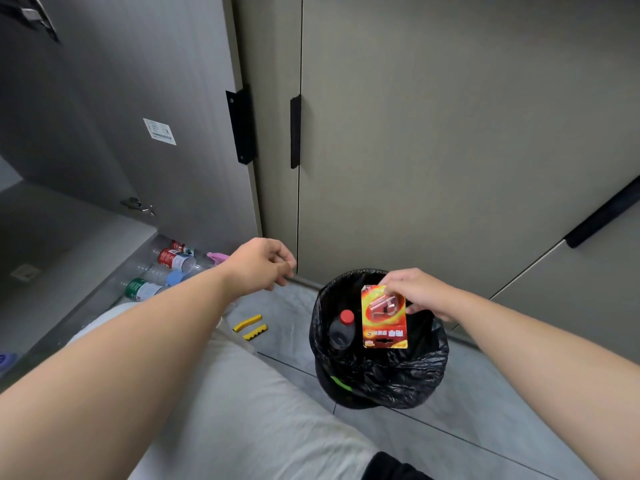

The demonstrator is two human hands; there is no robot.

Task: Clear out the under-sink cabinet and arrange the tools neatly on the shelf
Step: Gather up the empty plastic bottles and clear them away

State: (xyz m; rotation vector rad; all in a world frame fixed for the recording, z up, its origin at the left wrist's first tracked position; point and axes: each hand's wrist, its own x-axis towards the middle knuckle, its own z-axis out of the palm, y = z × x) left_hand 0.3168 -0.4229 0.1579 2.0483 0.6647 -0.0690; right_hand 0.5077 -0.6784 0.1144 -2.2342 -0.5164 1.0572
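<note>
- I see my right hand pinching the top of a red and yellow packet with curled fingers and thumb.
- The packet hangs just above the open bin, which has a black bag in it.
- A dark bottle with a red cap lies inside the bin, beside the packet.
- My left hand is out in front with its fingers loosely curled. It has nothing in it.
- It is near the bottom corner of a closed grey-green door with a long black handle.
- To the left, the cabinet door stands open, with a white sticker on it.
- Plastic bottles lie on their sides on the floor of the cabinet, and one has a green label.
- Something pink shows next to them.
- The floor is pale grey tile with thin dark lines.
- Two small yellow and black pieces lie on the tile between the cabinet and the bin.
- A leg in pale trousers fills the bottom of the view.
</note>
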